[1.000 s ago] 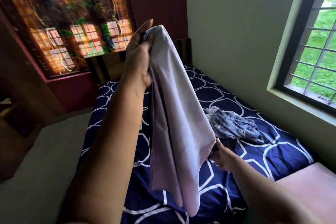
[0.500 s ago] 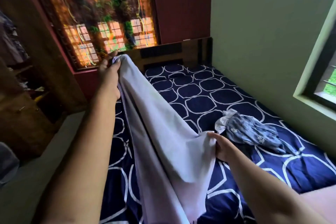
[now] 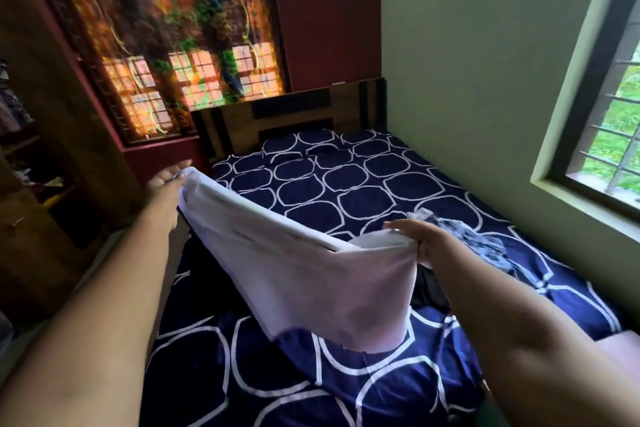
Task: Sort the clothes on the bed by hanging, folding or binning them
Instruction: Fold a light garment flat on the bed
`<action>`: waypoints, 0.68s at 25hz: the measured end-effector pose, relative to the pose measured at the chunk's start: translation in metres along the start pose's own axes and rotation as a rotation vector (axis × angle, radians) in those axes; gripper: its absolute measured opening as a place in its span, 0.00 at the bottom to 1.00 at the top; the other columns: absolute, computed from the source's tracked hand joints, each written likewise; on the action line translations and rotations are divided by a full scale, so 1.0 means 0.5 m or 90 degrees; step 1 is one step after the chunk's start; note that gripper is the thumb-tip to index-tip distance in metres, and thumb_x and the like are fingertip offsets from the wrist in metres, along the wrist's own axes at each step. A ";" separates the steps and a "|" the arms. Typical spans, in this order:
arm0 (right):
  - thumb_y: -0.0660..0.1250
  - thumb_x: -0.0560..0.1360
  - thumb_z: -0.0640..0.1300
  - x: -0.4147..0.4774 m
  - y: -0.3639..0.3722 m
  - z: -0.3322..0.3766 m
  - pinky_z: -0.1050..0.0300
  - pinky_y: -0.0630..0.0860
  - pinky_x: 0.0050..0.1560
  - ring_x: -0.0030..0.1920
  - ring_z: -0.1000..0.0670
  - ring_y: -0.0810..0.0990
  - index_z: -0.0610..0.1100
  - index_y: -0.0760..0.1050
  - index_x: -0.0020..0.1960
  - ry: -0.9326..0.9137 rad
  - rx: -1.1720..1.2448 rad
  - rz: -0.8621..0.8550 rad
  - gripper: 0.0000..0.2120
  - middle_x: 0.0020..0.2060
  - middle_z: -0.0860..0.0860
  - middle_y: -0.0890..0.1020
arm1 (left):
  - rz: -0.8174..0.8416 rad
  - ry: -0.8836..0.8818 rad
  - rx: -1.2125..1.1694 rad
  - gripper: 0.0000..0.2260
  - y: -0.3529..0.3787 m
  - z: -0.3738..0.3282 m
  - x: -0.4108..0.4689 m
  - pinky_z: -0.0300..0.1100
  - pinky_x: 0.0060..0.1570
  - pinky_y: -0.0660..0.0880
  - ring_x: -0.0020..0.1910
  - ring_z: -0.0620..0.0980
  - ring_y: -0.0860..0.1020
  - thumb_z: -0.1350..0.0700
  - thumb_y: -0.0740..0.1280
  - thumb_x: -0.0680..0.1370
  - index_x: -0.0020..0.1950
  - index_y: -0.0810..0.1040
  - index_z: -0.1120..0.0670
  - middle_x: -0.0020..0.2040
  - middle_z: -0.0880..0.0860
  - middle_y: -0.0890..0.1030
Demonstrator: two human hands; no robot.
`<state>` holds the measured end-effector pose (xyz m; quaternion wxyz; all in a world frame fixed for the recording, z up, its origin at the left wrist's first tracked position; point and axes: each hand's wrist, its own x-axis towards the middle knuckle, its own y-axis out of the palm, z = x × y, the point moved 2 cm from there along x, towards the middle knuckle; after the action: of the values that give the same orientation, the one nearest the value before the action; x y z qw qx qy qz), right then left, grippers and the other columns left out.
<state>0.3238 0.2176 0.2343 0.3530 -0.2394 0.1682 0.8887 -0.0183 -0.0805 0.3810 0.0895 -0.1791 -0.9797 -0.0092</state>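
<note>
Stretching across most of the view is the bed [image 3: 363,191], covered by a dark blue sheet with white rings on it. On the left stand open wooden shelves [image 3: 24,149]. Some things lie in them, but they are too blurry to name. No bin and no hanger shows, so I cannot tell where the clothes would go. Up in the air over the bed is the white cloth [image 3: 311,274], pulled out long between both hands, with its lower edge hanging loose. It looks thin, soft and light. It bends and sags, so it will not keep a shape by itself, and it should be easy to lift. It will not break. The best spots to hold it are the corners or the top edge, as it is held now, so it lies flat for folding. A crumpled blue cloth [image 3: 478,243] with small white marks lies on the bed just past the right hand, and it looks soft too. The left hand [image 3: 166,187] grips one end of the white cloth, out near the side of the bed. The right hand [image 3: 426,243] pinches the other end with bent fingers.
</note>
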 end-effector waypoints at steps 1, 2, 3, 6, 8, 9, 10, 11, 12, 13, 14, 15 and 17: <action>0.64 0.76 0.44 -0.002 -0.008 0.009 0.57 0.77 0.38 0.32 0.50 0.80 0.44 0.79 0.46 -0.035 0.000 -0.002 0.06 0.34 0.48 0.82 | 0.014 -0.007 0.018 0.13 0.001 -0.001 -0.005 0.34 0.47 0.74 0.46 0.47 0.77 0.62 0.64 0.79 0.63 0.77 0.59 0.48 0.50 0.81; 0.65 0.75 0.41 -0.012 -0.015 0.025 0.57 0.76 0.39 0.34 0.50 0.79 0.45 0.80 0.48 -0.078 0.015 -0.018 0.05 0.35 0.48 0.81 | 0.023 -0.014 0.045 0.14 0.000 0.002 -0.008 0.36 0.50 0.74 0.49 0.49 0.78 0.62 0.63 0.80 0.66 0.76 0.58 0.55 0.53 0.80; 0.68 0.72 0.40 -0.024 -0.025 0.044 0.58 0.76 0.40 0.34 0.50 0.79 0.46 0.80 0.48 -0.130 0.049 -0.038 0.06 0.36 0.49 0.81 | 0.028 -0.008 0.074 0.17 -0.002 0.004 -0.011 0.41 0.57 0.73 0.56 0.51 0.77 0.63 0.62 0.80 0.68 0.74 0.55 0.62 0.55 0.78; 0.73 0.67 0.37 -0.085 -0.062 0.113 0.66 0.73 0.29 0.26 0.57 0.77 0.45 0.79 0.47 -0.323 0.090 -0.118 0.10 0.33 0.50 0.80 | 0.066 0.054 0.211 0.29 -0.010 0.000 -0.030 0.46 0.70 0.62 0.72 0.51 0.64 0.71 0.63 0.77 0.75 0.64 0.52 0.74 0.52 0.65; 0.70 0.71 0.33 -0.098 -0.094 0.144 0.62 0.75 0.34 0.30 0.55 0.77 0.45 0.78 0.48 -0.385 0.096 -0.169 0.10 0.37 0.48 0.79 | 0.111 0.124 0.369 0.35 -0.014 -0.004 -0.034 0.44 0.71 0.58 0.74 0.52 0.59 0.74 0.66 0.73 0.77 0.60 0.53 0.76 0.54 0.60; 0.69 0.71 0.32 -0.101 -0.109 0.156 0.61 0.75 0.40 0.35 0.53 0.77 0.45 0.78 0.48 -0.410 0.076 -0.195 0.11 0.40 0.47 0.80 | 0.127 0.155 0.444 0.36 -0.015 -0.006 -0.034 0.43 0.71 0.57 0.75 0.54 0.59 0.74 0.67 0.72 0.77 0.60 0.55 0.76 0.57 0.60; 0.70 0.71 0.33 -0.106 -0.122 0.167 0.61 0.74 0.43 0.38 0.52 0.76 0.45 0.78 0.50 -0.430 0.018 -0.231 0.11 0.43 0.48 0.80 | 0.142 0.174 0.512 0.35 -0.011 -0.007 -0.035 0.42 0.69 0.58 0.74 0.56 0.61 0.74 0.67 0.72 0.76 0.61 0.57 0.75 0.60 0.61; 0.71 0.71 0.35 -0.114 -0.134 0.178 0.63 0.73 0.42 0.41 0.51 0.76 0.45 0.78 0.53 -0.446 -0.067 -0.273 0.12 0.44 0.48 0.80 | 0.145 0.182 0.553 0.34 -0.005 -0.008 -0.034 0.42 0.68 0.60 0.72 0.59 0.63 0.74 0.68 0.72 0.76 0.62 0.59 0.73 0.63 0.64; 0.72 0.72 0.37 -0.120 -0.146 0.188 0.62 0.73 0.41 0.42 0.51 0.76 0.46 0.78 0.54 -0.456 -0.162 -0.320 0.12 0.44 0.49 0.80 | 0.135 0.183 0.566 0.32 0.003 -0.011 -0.034 0.45 0.67 0.62 0.70 0.62 0.67 0.73 0.67 0.73 0.75 0.63 0.60 0.71 0.65 0.67; 0.73 0.71 0.40 -0.125 -0.158 0.198 0.60 0.74 0.41 0.42 0.51 0.76 0.48 0.79 0.53 -0.464 -0.235 -0.359 0.11 0.43 0.50 0.80 | 0.114 0.180 0.560 0.29 0.012 -0.013 -0.034 0.47 0.66 0.64 0.67 0.63 0.69 0.72 0.66 0.74 0.74 0.64 0.60 0.68 0.67 0.70; 0.74 0.70 0.42 -0.134 -0.164 0.208 0.58 0.75 0.40 0.40 0.51 0.77 0.50 0.80 0.49 -0.466 -0.255 -0.377 0.09 0.40 0.51 0.80 | 0.083 0.167 0.537 0.27 0.021 -0.017 -0.034 0.49 0.66 0.65 0.64 0.62 0.71 0.71 0.64 0.76 0.74 0.64 0.61 0.67 0.68 0.71; 0.73 0.70 0.42 -0.139 -0.170 0.216 0.55 0.77 0.39 0.38 0.50 0.77 0.51 0.81 0.46 -0.466 -0.238 -0.379 0.07 0.38 0.52 0.80 | 0.057 0.145 0.513 0.24 0.028 -0.018 -0.034 0.49 0.65 0.65 0.62 0.60 0.73 0.70 0.63 0.77 0.74 0.65 0.61 0.66 0.67 0.72; 0.71 0.70 0.38 -0.137 -0.179 0.227 0.58 0.76 0.35 0.34 0.50 0.75 0.47 0.82 0.48 -0.455 -0.128 -0.337 0.09 0.33 0.51 0.81 | 0.030 0.109 0.466 0.22 0.041 -0.015 -0.036 0.49 0.62 0.69 0.59 0.58 0.75 0.68 0.64 0.78 0.72 0.68 0.62 0.64 0.67 0.74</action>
<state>0.3961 0.2954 0.3538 0.5792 0.0141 -0.1184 0.8064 0.0068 -0.0680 0.3850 0.2295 -0.1563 -0.9026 0.3291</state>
